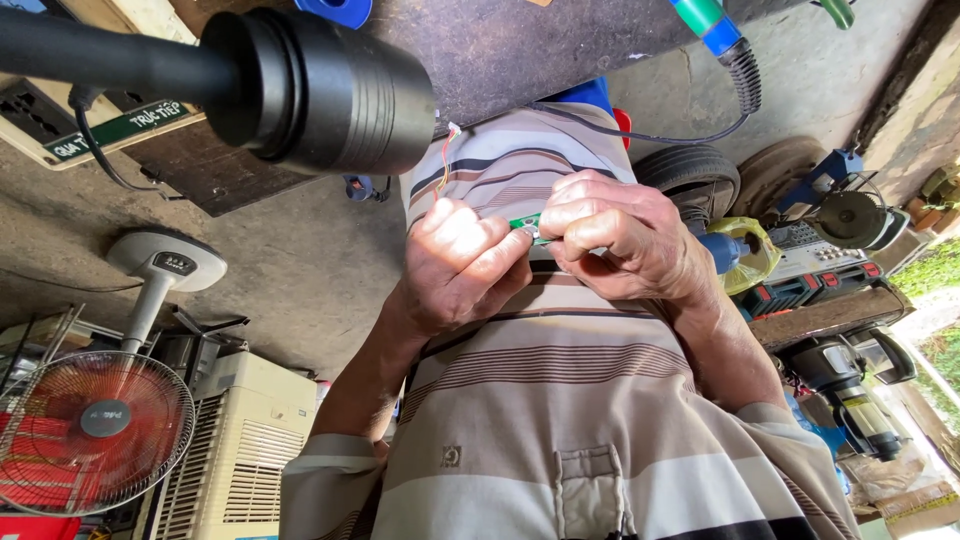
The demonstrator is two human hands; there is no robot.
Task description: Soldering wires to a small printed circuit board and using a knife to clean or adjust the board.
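1. Head view is looking down over a striped shirt (560, 400); both hands are meeting in front of the belly, clear of any surface.
2. Left hand (455, 265) is curling into a loose fist, thumb and forefinger pinching the near end of a small green circuit board (525, 224).
3. Right hand (620, 235) is closing over the board's other end, fingertips pressed tight together on it; most of the board is hiding under those fingers.
4. The board is sitting in the air between the two hands, just in front of the shirt and not resting on the dark workbench (520, 50), whose edge is running close by beyond the hands.
5. Thin coloured wires (446, 150) are trailing from the left hand toward the bench edge; whether they are joining the board I cannot tell.
6. A big black cylinder (320, 90) is looming out of focus at the bench's left corner, well apart from the hands.
7. Handling, as I am judging it: the board is looking very light, stiff and thin, likely brittle at any solder joints. Gripping by the bare edges is seeming safest, keeping strain off the wires.
8. A red fan (95, 430) and power tools (840, 215) are standing about on the floor.
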